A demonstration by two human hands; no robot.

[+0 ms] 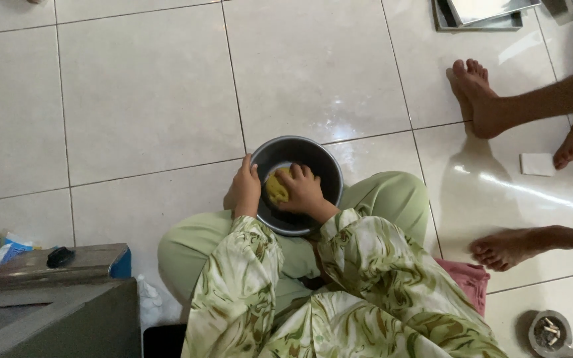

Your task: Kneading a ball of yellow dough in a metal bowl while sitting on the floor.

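Note:
A round dark metal bowl (319,159) stands on the tiled floor in front of my crossed legs. Inside it lies a lump of yellow dough (275,190). My right hand (302,192) is inside the bowl, fingers curled over the dough and pressing on it. My left hand (246,189) grips the bowl's left rim from outside. Both arms wear green-and-white patterned sleeves, which hide the near edge of the bowl.
Other people's bare feet (475,96) (502,248) stand on the tiles to the right. Metal trays (479,16) lie at the top right. A white square (537,164), a small round tin (550,331), a pink cloth (469,278) and a grey box (54,305) surround me.

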